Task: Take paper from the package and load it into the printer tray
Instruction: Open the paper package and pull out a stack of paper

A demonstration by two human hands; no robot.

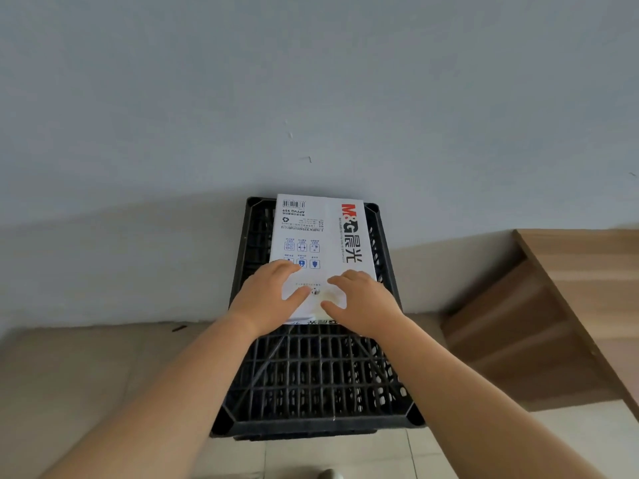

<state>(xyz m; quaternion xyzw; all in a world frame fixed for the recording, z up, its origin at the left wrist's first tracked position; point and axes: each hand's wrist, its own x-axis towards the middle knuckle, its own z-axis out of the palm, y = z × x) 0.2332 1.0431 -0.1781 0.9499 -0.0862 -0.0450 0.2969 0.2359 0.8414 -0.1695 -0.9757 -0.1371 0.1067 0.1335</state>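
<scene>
While both hands rest on the near end of the paper package [320, 236], the task looks barely begun — nothing has come out of the wrapper yet, as far as the view shows. The package (white wrapper, red and black brand print, barcode at the far end) lies flat on the far half of a black plastic crate [311, 375], which stands upturned on the floor against the wall [311, 81].

Left hand [268, 299] sits on the near-left part of the pkg, fingers [283, 267] spread flat on top, thumb angled in toward the middle. Right hand [363, 302] mirrors it on the near-right, fingers loosely spread and pressed down. Neither hand grips anything; both lie open on the wrapper. The near edge of the wrapper looks a bit rumpled between the wrists, so prob. that end is about to be opened — can't tell if it's torn already.

Left to do: open the pkg, pull out a stack, carry it to the printer tray. No printer or tray is in view; a wooden desk [570, 271] edge shows at the right, well apart from the crate.
</scene>
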